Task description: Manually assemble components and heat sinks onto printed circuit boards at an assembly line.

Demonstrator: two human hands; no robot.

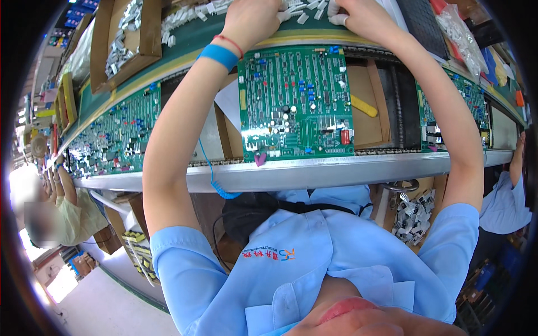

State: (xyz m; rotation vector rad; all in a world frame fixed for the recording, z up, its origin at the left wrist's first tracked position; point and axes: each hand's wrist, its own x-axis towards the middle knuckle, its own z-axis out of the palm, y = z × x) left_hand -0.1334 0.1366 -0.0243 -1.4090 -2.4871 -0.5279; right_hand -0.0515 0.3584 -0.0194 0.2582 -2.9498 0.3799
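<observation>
Both my arms reach forward over a green circuit board (295, 103) packed with small parts, which sits on the rails of the line. At the upper edge, my left hand (255, 19) is among small white plastic connectors (302, 18) strewn on the green bench top. Just right of them is my right hand (358, 14). White covers show on fingertips of both hands. The frame's upper edge cuts off most of the fingers, so what they hold, if anything, is hidden. A blue band and a red string circle my left wrist.
More circuit boards stand on the line at left (120, 131) and right (457, 106). A cardboard box (150, 33) of grey-white parts is at upper left. A coiled blue cord (221, 190) hangs over the metal front rail (336, 172). Other people work at both sides.
</observation>
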